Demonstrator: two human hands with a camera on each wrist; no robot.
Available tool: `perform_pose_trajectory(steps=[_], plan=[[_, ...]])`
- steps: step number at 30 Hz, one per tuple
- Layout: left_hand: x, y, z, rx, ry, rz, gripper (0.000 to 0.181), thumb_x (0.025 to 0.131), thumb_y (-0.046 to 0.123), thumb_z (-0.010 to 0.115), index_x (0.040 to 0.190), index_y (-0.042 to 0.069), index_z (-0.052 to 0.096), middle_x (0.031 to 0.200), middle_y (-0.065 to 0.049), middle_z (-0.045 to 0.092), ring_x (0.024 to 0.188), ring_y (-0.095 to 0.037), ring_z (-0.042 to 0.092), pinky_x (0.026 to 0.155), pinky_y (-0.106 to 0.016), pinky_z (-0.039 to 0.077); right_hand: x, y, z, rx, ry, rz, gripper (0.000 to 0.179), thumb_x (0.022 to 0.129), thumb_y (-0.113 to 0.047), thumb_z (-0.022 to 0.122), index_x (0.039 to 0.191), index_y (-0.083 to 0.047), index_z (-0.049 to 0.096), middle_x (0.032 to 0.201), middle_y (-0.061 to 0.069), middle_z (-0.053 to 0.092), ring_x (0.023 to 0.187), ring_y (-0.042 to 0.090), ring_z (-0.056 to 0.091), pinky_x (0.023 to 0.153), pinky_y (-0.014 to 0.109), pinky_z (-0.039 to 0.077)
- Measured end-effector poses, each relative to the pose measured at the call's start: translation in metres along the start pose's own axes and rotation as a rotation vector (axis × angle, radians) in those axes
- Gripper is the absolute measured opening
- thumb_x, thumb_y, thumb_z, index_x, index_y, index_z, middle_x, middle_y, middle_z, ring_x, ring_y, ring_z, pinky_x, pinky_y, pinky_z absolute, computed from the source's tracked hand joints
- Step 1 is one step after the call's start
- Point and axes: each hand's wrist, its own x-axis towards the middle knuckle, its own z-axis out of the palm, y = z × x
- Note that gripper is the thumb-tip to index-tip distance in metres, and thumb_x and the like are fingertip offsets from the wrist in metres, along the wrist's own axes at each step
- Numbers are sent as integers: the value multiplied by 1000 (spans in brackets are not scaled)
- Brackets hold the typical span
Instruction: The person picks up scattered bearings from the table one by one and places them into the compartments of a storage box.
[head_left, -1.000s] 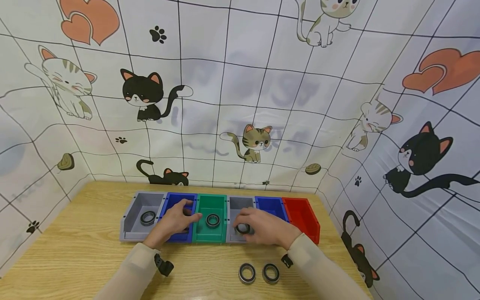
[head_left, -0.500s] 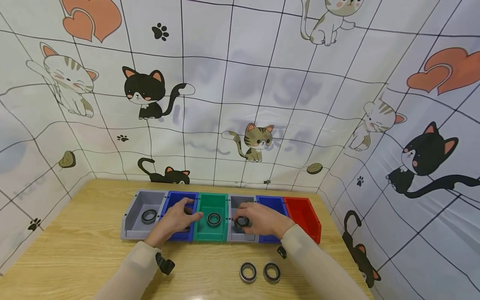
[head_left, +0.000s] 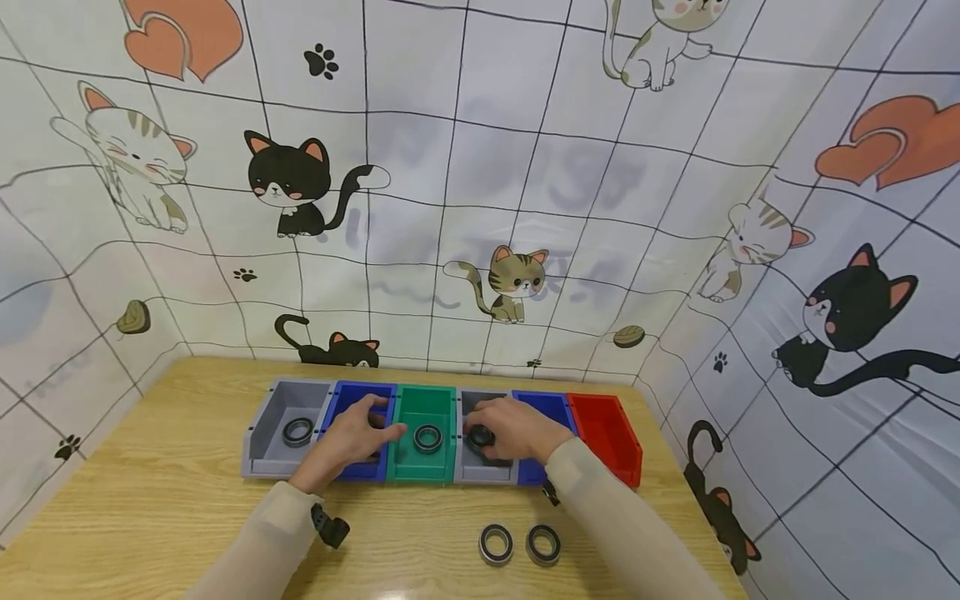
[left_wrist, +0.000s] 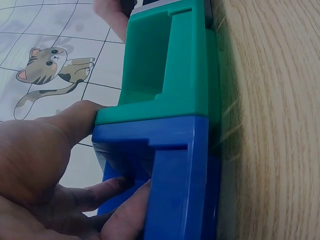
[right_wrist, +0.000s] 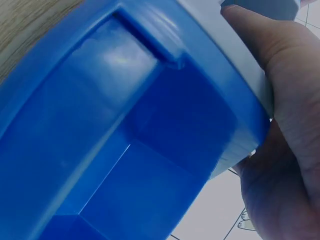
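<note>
My right hand (head_left: 517, 429) pinches a dark ring-shaped ball bearing (head_left: 480, 437) inside the grey bin (head_left: 476, 474), fourth from the left. In the right wrist view the bearing is out of sight behind the hand and bin wall. My left hand (head_left: 352, 435) reaches into the blue bin (head_left: 378, 390), second from the left, thumb by the wall shared with the green bin (head_left: 423, 402). In the left wrist view its fingers (left_wrist: 127, 215) hang loosely inside. Something dark shows beneath this hand, mostly hidden. One bearing (head_left: 428, 427) lies in the green bin.
Another bearing (head_left: 297, 432) lies in the leftmost grey bin (head_left: 258, 467). Two bearings, a left one (head_left: 496, 563) and a right one (head_left: 543, 563), lie on the wooden table (head_left: 420, 550) in front. A blue bin (head_left: 543, 408) and a red bin (head_left: 607, 429) end the row.
My right hand has shifted slightly left and tilted the bearing within the grey bin; the right forearm has swung left. My left hand stays in the blue bin.
</note>
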Motion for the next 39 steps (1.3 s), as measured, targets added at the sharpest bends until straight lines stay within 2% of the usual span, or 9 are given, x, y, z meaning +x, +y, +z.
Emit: perform_pose_trajectory(steps=[10, 17, 23, 29, 33, 39], plan=[[0, -1, 3, 10, 18, 8, 80, 108, 35, 86, 170, 0, 49, 144, -29, 71, 104, -29, 81, 86, -47, 73, 6, -7, 0, -45, -46, 79, 41, 100, -25, 96, 139, -22, 83, 135, 2, 83, 104, 15, 73, 107, 42, 70], [-1, 0, 5, -2, 5, 7, 79, 109, 34, 84, 171, 0, 47, 147, -30, 69, 106, -31, 81, 88, -48, 73, -1, -8, 2, -46, -11, 75, 46, 102, -26, 94, 145, -19, 81, 136, 4, 82, 109, 19, 77, 106, 43, 71], [-1, -1, 7, -14, -9, 11, 79, 110, 32, 83, 171, -1, 46, 147, -31, 68, 103, -30, 81, 87, -47, 73, -20, -12, 0, -15, 63, 39, 40, 105, -21, 89, 144, -19, 82, 130, 4, 81, 105, 17, 75, 100, 37, 70], [0, 1, 5, -15, -17, 9, 81, 110, 34, 84, 171, -1, 46, 149, -32, 67, 102, -30, 81, 87, -48, 73, -46, -22, -6, 16, 106, 40, 38, 107, -24, 87, 144, -19, 81, 141, 4, 79, 124, 23, 78, 111, 43, 68], [2, 2, 2, -1, -21, 9, 81, 110, 36, 83, 172, -1, 45, 150, -33, 67, 106, -33, 82, 89, -49, 73, -65, -32, -10, 53, 127, 47, 38, 108, -25, 86, 145, -21, 81, 147, 4, 77, 130, 26, 77, 113, 45, 68], [2, 0, -2, 1, -27, -7, 82, 110, 35, 82, 173, 0, 43, 151, -33, 66, 110, -34, 82, 92, -50, 73, -88, -47, -5, 78, 168, -28, 37, 108, -25, 86, 144, -22, 81, 140, 0, 76, 124, 18, 75, 107, 34, 69]])
